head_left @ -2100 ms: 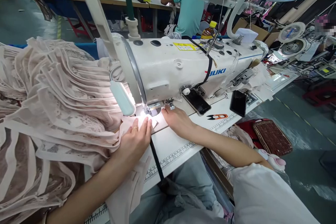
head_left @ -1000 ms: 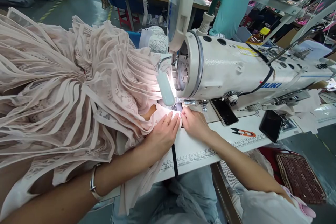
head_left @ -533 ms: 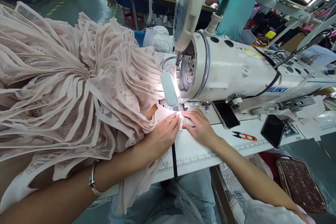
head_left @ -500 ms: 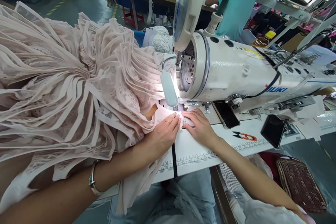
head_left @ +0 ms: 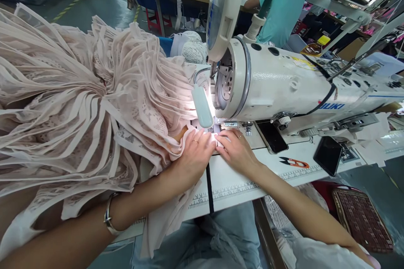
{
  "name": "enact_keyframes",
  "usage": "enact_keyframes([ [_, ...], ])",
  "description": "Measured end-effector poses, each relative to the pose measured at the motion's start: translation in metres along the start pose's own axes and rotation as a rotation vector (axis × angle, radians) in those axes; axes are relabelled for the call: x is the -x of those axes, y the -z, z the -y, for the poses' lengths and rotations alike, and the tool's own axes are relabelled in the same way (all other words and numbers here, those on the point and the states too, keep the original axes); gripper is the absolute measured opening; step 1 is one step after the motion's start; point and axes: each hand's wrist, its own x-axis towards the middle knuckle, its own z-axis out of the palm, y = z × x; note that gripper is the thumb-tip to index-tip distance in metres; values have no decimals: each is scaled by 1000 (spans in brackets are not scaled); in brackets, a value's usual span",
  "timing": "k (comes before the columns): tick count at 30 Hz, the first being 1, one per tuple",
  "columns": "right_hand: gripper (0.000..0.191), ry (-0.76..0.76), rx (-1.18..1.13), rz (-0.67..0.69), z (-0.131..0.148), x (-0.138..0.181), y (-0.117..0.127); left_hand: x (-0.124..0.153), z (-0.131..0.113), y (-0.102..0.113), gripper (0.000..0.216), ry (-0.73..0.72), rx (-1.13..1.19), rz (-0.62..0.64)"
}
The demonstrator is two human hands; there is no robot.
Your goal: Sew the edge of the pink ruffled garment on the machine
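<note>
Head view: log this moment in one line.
left hand: on pale fabric; right hand: on same fabric; lamp: lit; snips: on table

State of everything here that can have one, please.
Left hand: resting on cloth
Right hand: fingers at cloth
Garments: heaped
Lamp: lit
Sewing machine: running or stopped, cannot tell
Snips: lying, blades apart
Left phone: screen dark
Right phone: screen dark
Bottle: capped

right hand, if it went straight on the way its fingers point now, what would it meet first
The pale cloth right at its fingertips, then most likely the left hand just beyond, though depth is hard to judge.
</note>
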Motion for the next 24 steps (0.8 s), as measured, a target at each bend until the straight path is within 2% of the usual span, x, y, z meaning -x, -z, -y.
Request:
enact_keyframes([
  [3,31,-33,87,62,1,-6,0,-1,2,0,31,41,53,50],
  [8,41,24,100,193,-3,-11,2,-10,-4,4,27,-83,20,146],
  [14,45,-8,68,196,-10,-9,3,-12,-7,1,40,-235,-170,35],
  [24,48,-87,-47,189,-15,-7,-8,-10,-5,-5,43,-252,-240,-16],
])
